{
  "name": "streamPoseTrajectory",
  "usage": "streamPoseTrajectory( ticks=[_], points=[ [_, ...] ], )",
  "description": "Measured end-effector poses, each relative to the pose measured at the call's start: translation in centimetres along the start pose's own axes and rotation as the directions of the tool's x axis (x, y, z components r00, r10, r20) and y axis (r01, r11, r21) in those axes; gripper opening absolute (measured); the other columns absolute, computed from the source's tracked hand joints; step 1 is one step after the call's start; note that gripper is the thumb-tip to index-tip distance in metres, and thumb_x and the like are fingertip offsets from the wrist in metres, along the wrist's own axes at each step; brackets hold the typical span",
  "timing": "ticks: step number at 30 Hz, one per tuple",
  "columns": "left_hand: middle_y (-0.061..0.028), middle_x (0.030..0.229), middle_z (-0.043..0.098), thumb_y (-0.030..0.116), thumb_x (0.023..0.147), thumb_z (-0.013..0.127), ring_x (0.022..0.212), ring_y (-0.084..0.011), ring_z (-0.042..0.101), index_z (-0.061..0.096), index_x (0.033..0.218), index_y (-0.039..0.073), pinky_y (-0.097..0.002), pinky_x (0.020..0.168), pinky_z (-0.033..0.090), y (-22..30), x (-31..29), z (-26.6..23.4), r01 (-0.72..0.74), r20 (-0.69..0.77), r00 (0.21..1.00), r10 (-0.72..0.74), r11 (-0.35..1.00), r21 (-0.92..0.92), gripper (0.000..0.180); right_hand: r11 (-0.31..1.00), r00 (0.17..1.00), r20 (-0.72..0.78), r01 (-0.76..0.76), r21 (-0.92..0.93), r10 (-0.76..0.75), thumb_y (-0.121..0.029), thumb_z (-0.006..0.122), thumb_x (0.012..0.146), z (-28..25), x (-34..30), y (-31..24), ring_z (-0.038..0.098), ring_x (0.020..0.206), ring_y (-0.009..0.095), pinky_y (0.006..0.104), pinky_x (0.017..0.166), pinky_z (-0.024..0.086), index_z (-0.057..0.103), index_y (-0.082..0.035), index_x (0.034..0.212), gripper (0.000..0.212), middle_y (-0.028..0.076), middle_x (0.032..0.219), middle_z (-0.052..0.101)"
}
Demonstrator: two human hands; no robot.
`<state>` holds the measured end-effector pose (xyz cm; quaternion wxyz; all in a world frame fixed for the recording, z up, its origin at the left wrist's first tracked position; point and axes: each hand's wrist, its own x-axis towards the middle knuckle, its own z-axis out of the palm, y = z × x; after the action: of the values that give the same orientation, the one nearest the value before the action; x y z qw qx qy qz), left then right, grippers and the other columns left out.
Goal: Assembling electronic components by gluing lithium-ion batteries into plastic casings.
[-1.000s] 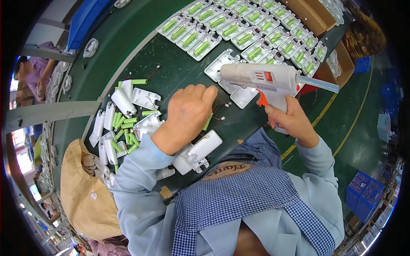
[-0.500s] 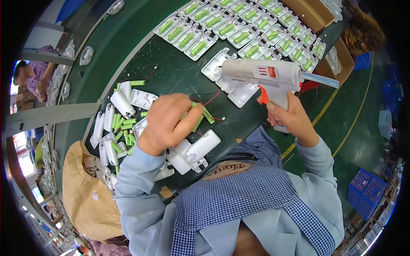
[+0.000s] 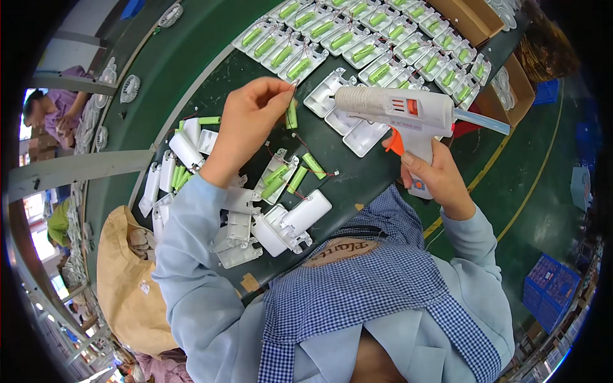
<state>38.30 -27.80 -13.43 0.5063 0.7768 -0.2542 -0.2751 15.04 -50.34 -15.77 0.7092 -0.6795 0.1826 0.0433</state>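
Head view. A dark green bench [image 3: 191,64] curves across a workshop with a green floor marked by a yellow line; cardboard boxes [image 3: 476,19] stand at the far edge, a tan sack [image 3: 131,281] hangs at the person's left, and blue crates [image 3: 549,293] sit on the floor at the right. Another person in purple [image 3: 54,112] works at the far left.

Counts: two long rows of white trays, each loaded with a green cell [image 3: 357,38], run along the far side of the bench, too many and too small to count exactly. Two empty white housings [image 3: 341,108] lie below the rows. A heap of white housings and loose green cells [image 3: 179,166] lies at the left. Near the bench's front edge, one open housing holds two green cells [image 3: 276,177], and two more cells [image 3: 306,171] with thin red wires lie just beside it. One larger white housing [image 3: 290,223] lies nearest the body.

The held cell [image 3: 292,115] is a short green cylinder, roughly upright, raised above the bench.

The left hand [image 3: 249,121] has its grip closed: thumb and fingertips pinch the cell's top end. The right hand [image 3: 434,175] has its grip wrapped tight around the handle of a white glue gun [image 3: 399,108] with an orange trigger; its nozzle points toward the cell, close to it but apart, and a clear glue stick juts from the rear.
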Motion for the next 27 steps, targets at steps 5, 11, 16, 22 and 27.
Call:
streamPoseTrajectory(
  ticks=[5, 11, 16, 22, 27],
  points=[
    [-0.0123, 0.081, 0.069, 0.012, 0.087, 0.064, 0.068, -0.0223, 0.066, 0.067, 0.099, 0.001, -0.0318, 0.065, 0.051, 0.6, 3.0, 2.4, -0.288, -0.035, 0.951, 0.309, 0.918, 0.272, 0.016, 0.999, 1.0, -0.031, 0.0, 0.044, 0.001, -0.023, 0.062, 0.091, 0.0, -0.4, 0.9, 0.055, 0.058, 0.01, 0.0231, 0.051, 0.045, 0.045, 0.006, 0.127, 0.049, 0.014, 0.115, 0.064],
    [-0.0091, 0.089, 0.062, 0.01, 0.082, 0.068, 0.086, -0.0284, 0.06, 0.073, 0.089, 0.006, -0.0383, 0.074, 0.049, -0.3, 5.7, 4.1, -0.511, 0.131, 0.837, 0.532, 0.671, 0.537, 0.009, 0.996, 1.0, 0.002, -0.002, 0.084, 0.002, -0.026, 0.063, 0.091, 0.0, -0.8, 0.5, 0.055, 0.059, 0.01, 0.0235, 0.051, 0.046, 0.047, 0.006, 0.126, 0.05, 0.016, 0.117, 0.062],
    [-0.0068, 0.083, 0.056, 0.01, 0.078, 0.071, 0.086, -0.0265, 0.058, 0.073, 0.082, 0.009, -0.0376, 0.071, 0.048, -1.1, 6.8, 5.6, -0.542, 0.17, 0.799, 0.576, 0.57, 0.617, 0.005, 0.991, 0.999, -0.016, 0.037, 0.126, -0.035, -0.025, 0.062, 0.091, -0.2, -1.3, 0.7, 0.055, 0.059, 0.011, 0.0243, 0.053, 0.047, 0.046, 0.006, 0.127, 0.05, 0.017, 0.118, 0.061],
    [-0.005, 0.078, 0.053, 0.013, 0.073, 0.075, 0.079, -0.0242, 0.055, 0.073, 0.076, 0.012, -0.0373, 0.064, 0.047, -1.8, 7.1, 6.5, -0.548, 0.159, 0.74, 0.653, 0.45, 0.705, 0.004, 0.987, 0.999, -0.021, 0.039, 0.154, -0.036, -0.024, 0.062, 0.091, -0.3, -1.4, 0.6, 0.055, 0.059, 0.011, 0.0245, 0.053, 0.047, 0.046, 0.006, 0.127, 0.049, 0.017, 0.119, 0.061],
    [-0.0044, 0.079, 0.053, 0.014, 0.073, 0.075, 0.081, -0.0242, 0.056, 0.073, 0.078, 0.012, -0.0373, 0.064, 0.047, -1.9, 6.8, 6.3, -0.505, 0.142, 0.776, 0.614, 0.471, 0.724, 0.005, 0.985, 0.998, -0.033, 0.05, 0.165, -0.045, -0.024, 0.062, 0.092, -0.2, -1.4, 0.7, 0.056, 0.059, 0.009, 0.0222, 0.05, 0.044, 0.049, 0.005, 0.123, 0.045, 0.013, 0.113, 0.064]
  ],
)
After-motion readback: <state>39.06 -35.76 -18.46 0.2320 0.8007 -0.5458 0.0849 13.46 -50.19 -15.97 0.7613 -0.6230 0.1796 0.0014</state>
